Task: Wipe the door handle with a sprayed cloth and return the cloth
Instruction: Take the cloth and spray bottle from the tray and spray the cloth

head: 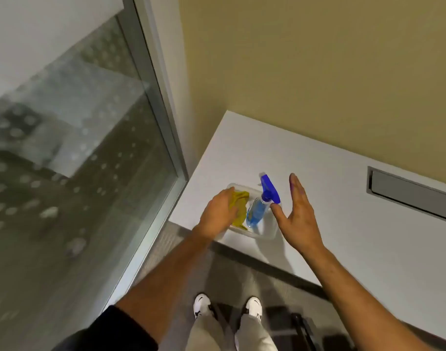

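A clear plastic tray [266,234] sits near the front left corner of a white counter [343,224]. In it lie a yellow cloth [238,207] and a spray bottle [258,210] with a blue trigger head, lying on its side. My left hand [218,215] rests on the yellow cloth with its fingers curled into it. My right hand [299,214] hovers just right of the bottle, fingers spread, thumb close to the trigger head and holding nothing. No door handle is in view.
A glass panel [72,153] in a grey metal frame [163,117] stands to the left. A tan wall [318,72] backs the counter. A grey recessed slot [409,191] is set in the counter at right. My white shoes [202,304] stand on grey floor below.
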The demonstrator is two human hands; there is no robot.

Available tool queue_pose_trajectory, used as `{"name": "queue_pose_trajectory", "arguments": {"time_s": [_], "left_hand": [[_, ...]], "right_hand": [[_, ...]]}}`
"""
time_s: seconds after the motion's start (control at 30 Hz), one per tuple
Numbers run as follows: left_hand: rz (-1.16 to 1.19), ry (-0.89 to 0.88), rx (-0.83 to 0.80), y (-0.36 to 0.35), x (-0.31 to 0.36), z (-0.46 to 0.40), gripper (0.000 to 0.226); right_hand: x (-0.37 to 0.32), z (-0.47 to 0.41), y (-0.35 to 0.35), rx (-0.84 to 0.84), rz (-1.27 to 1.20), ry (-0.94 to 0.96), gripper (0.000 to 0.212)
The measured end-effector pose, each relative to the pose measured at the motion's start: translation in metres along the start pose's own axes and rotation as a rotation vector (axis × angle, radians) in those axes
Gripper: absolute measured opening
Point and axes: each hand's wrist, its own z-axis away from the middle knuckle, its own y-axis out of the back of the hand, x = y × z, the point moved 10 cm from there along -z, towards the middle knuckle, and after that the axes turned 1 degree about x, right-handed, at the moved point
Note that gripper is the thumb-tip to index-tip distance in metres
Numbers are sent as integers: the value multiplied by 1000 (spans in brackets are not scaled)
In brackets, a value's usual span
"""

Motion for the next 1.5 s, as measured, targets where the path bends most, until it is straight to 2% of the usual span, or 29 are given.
{"name": "queue_pose_trajectory", "arguments": {"time_s": [0.13, 0.23, 0.53, 0.6, 0.7, 0.8, 0.93, 1.03, 1.13, 1.2, 1.27, 1.33, 1.4, 1.5], "left_hand": [[-42, 38, -178, -38, -4, -46, 47], [-140, 36, -190, -57, -9, -72, 41], [-628, -80, -202, -102, -30, -107, 59], [-699, -103, -213, -105, -28, -109, 56], [-683, -108, -220, -102, -21, -112, 43], [-609, -146, -158, -83, -4, -110, 34], [-522, -142, -79, -46, 14, -99, 7], [-398, -86, 15, -11, 20, -91, 16], [-318, -53, 54, 23, 25, -80, 27], [-109, -34, 10, 39, 25, -70, 26], [106, -47, -12, 54, 28, -57, 20], [310, -16, 90, 78, 25, -44, 15], [615, 83, 224, 102, 15, -27, 13], [873, 89, 258, 124, 32, -4, 23]], "right_hand": [[21, -12, -14, -36, 40, -65, 83], [31, -13, -19, -32, 17, -40, 81], [59, -29, -58, -119, -87, -64, 82], [68, -36, -67, -120, -164, -113, 80], [75, -45, -78, -136, -337, -170, 70], [75, -58, -87, -194, -481, -170, 70], [65, -74, -96, -282, -516, -108, 63], [64, -84, -102, -301, -446, -116, 51], [54, -88, -96, -256, -543, -72, 48], [49, -90, -79, -170, -630, -82, 52], [35, -92, -54, -89, -690, -61, 45], [11, -94, -32, -80, -721, 16, 35], [-17, -91, -11, -105, -751, 93, 36], [-55, -78, 11, -182, -733, 174, 12]]}}
